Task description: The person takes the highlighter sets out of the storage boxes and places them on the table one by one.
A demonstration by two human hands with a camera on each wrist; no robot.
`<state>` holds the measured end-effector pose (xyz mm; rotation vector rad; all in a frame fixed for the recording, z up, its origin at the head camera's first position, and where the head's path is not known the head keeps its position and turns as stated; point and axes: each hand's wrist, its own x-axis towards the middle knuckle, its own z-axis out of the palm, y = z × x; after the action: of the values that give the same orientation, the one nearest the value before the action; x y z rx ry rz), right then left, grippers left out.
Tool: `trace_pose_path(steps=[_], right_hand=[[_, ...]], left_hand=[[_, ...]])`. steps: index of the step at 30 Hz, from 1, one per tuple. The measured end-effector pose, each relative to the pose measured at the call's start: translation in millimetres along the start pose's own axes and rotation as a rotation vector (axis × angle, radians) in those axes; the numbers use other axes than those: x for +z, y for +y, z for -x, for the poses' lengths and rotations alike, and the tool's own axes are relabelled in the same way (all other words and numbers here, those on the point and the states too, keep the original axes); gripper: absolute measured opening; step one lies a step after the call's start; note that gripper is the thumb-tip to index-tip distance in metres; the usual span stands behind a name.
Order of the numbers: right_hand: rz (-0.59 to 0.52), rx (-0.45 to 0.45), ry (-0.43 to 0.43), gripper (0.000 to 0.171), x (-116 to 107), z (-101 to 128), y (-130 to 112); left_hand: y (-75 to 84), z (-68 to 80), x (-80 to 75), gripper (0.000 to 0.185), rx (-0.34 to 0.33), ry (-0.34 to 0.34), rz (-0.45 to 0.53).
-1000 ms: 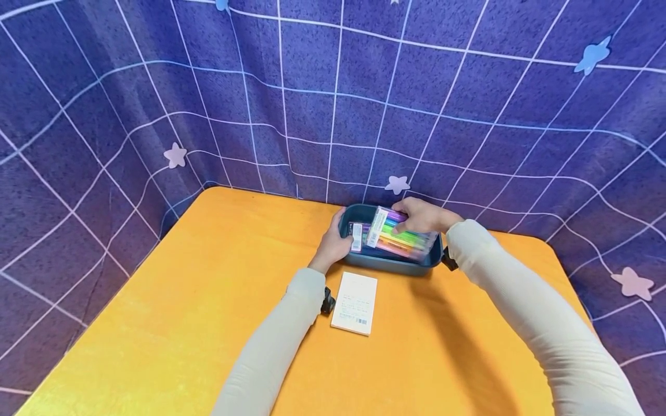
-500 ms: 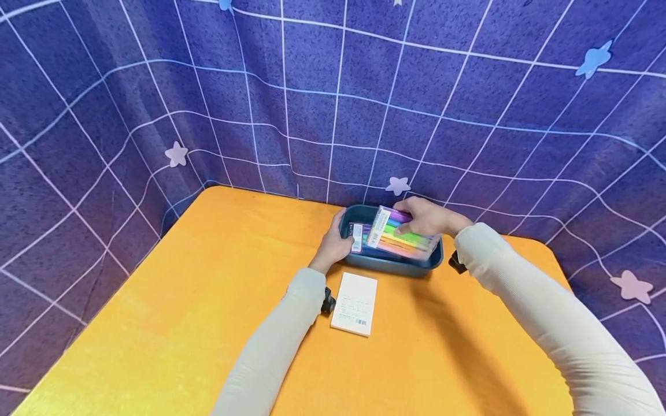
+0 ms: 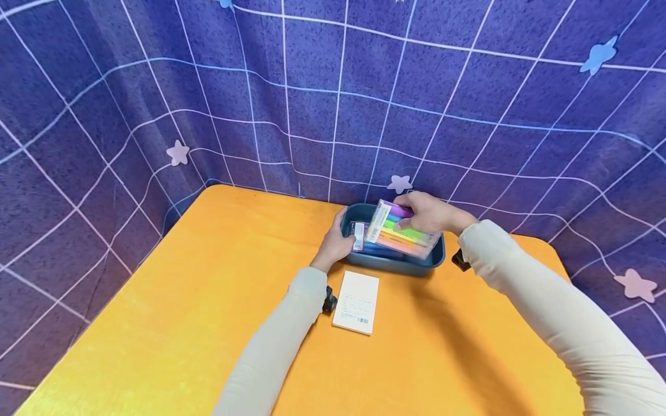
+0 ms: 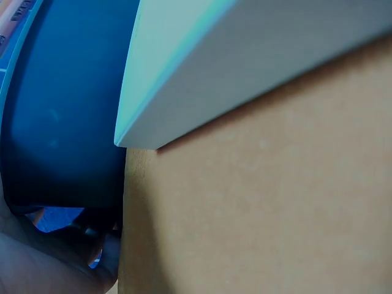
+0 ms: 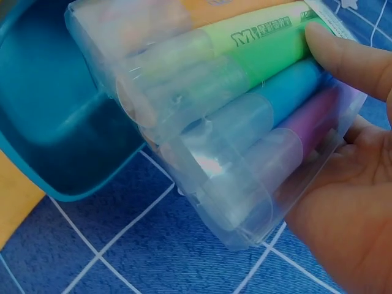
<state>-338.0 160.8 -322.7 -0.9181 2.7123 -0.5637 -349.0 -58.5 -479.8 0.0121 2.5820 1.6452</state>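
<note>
Head view, pack: your clear plastic pack of coloured highlighter pens [image 3: 399, 232] sat tilted over the dark teal plastic tray [image 3: 393, 263], its labelled end raised toward the tray's left part, its other end low at the right.
Long axis: the pack ran left to right along the tray's length, across your line of sight.
Right hand: your right hand [image 3: 428, 211] was on the pack from the far side, fingers curled round it; the right wrist view showed a fingertip [image 5: 343, 52] on the green pen and the palm under the pack's end.
Left hand: your left hand [image 3: 337, 242] clasped the tray's left end, thumb on the rim, and did not touch the pack.
Nearer hand: the right, already holding the pack; the left only steadied the tray.
Tray: it stood near the far edge of the orange table [image 3: 182, 300], against the blue grid-patterned cloth [image 3: 312, 92].
Nearby: a white rectangular card [image 3: 356, 302] lay flat just in front of the tray, beside your left sleeve.
</note>
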Motion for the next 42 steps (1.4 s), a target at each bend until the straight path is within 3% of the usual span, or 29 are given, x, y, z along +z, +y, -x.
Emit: trace_pose_path(steps=[15, 23, 42], right_hand=[[-0.025, 0.000, 0.072, 0.022, 1, 17, -12], [-0.071, 0.007, 0.063, 0.010, 4, 26, -15], [-0.150, 0.006, 0.101, 0.010, 18, 49, -17]], left_hand=[[0.0, -1.2, -0.5, 0.078, 0.043, 0.030, -0.011], [-0.7, -1.4, -0.9, 0.079, 0.037, 0.027, 0.002], [-1.8, 0.6, 1.7, 0.078, 0.042, 0.025, 0.014]])
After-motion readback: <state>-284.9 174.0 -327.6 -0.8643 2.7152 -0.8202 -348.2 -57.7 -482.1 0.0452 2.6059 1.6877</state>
